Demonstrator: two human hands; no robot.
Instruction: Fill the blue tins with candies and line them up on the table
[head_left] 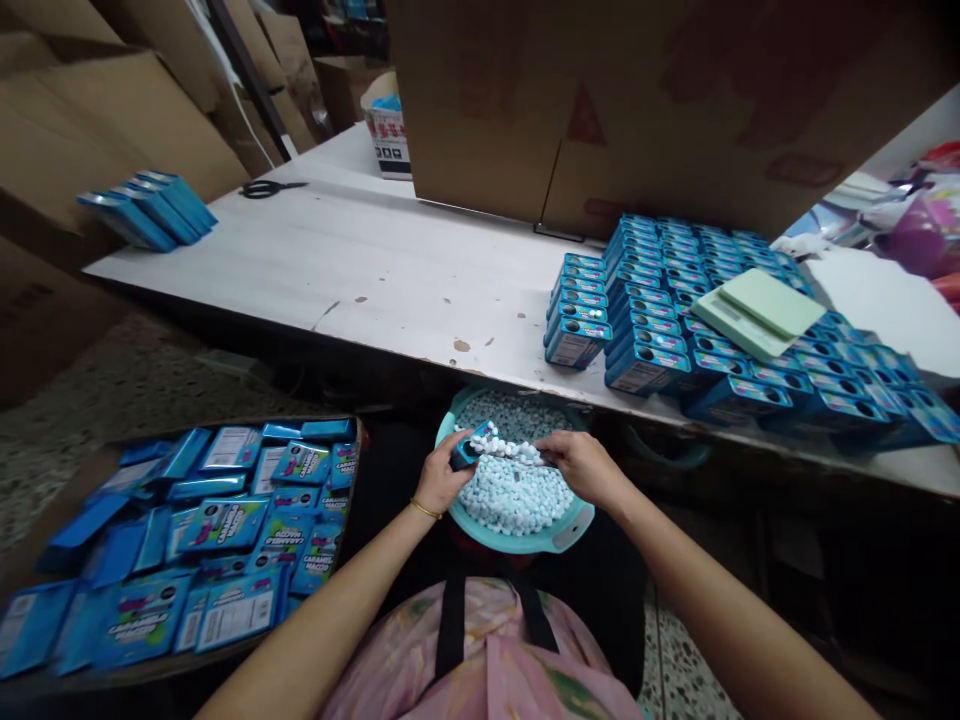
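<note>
My left hand (442, 472) is closed around a small blue candy box (463, 452), tilted over a turquoise basin (577, 528). White candies (517, 500) fill much of the basin, which sits at my lap. My right hand (589, 465) grips a scoop heaped with candies (525, 453); the candies and my fingers hide most of it. The heap reaches the box's open end, where white pieces show.
A carton (358, 520) of blue boxes stands at my left. On the white table (390, 270) are rows of upright blue boxes (645, 365), a pale green scale (765, 310) on top of them, black scissors (270, 188), leaning blue boxes (154, 212) and a large cardboard box (637, 110).
</note>
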